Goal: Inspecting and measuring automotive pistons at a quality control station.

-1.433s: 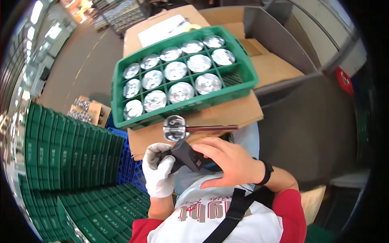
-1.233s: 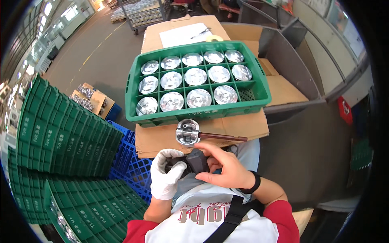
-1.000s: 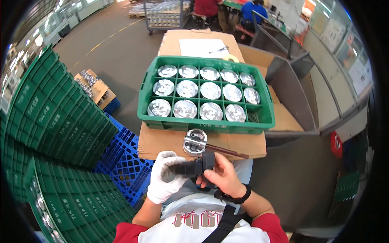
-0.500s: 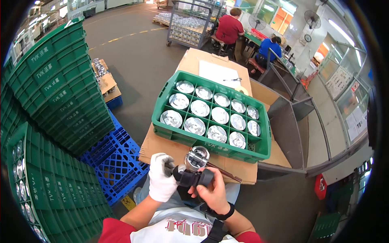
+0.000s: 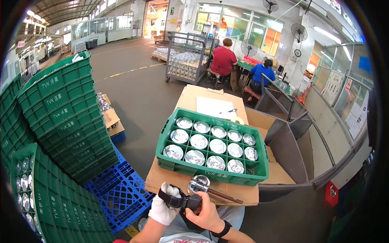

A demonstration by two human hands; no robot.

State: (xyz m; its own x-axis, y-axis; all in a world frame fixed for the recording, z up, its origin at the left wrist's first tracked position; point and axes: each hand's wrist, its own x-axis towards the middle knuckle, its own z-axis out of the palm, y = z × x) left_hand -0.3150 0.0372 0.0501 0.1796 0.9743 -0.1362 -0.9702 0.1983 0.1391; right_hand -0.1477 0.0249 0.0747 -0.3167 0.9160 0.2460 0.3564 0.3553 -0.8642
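Note:
A black device with a strap (image 5: 183, 201) is held between my two hands, close to my lap at the near edge of the cardboard-topped stand. My left hand (image 5: 163, 208), in a white glove, has its fingers curled around the strap side. My right hand (image 5: 206, 214), bare with a black band at the wrist, pinches the device's other end. Just beyond them a shiny metal piston (image 5: 198, 184) lies on the cardboard (image 5: 162, 178), with a brown stick-like tool (image 5: 225, 195) beside it. Farther off, a green divided crate (image 5: 212, 175) holds several pistons; its near right compartment has none.
Tall stacks of green crates (image 5: 67, 117) stand at left, near a blue plastic pallet (image 5: 121, 190). White paper with a pen (image 5: 216, 107) lies behind the crate. Grey metal panels (image 5: 285, 154) flank the right side. Two people sit at a green bench beyond, near a wheeled cage cart (image 5: 188, 56).
The view has tilted up, so the scene sits lower in the picture. The black device has turned in my hands, its strap now rising on the gloved side. Both hands keep hold of it.

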